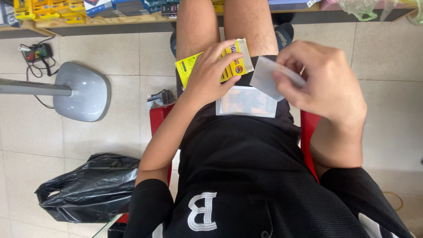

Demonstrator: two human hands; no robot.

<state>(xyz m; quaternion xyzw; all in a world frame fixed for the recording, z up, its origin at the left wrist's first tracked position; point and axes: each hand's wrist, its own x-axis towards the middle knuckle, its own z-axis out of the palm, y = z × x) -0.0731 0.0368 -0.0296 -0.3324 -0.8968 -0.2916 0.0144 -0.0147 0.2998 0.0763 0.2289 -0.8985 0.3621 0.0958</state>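
Your left hand (pixel 211 75) lies spread over a yellow packet (pixel 233 61), fingers curled across its face and pressing it against your thigh, which keeps it flat and stops it sliding off your lap. Your right hand (pixel 324 79) is closed in a pinch on a thin, pale translucent sleeve (pixel 266 77), held by one edge so the rest hangs free toward the packet; the grip at the edge leaves the sleeve's body unobstructed. Just below both, a clear flat pouch (pixel 246 102) with an orange-tinted insert rests on your black shorts (pixel 238 141), touching the packet's lower edge and within reach of either hand. You sit on a red chair (pixel 158 117), its frame showing at both sides of your legs. Further out on the tiled floor stand a grey lamp base (pixel 81 90) and a black plastic bag (pixel 88 187), with a shelf of boxed goods (pixel 88 11) along the top.
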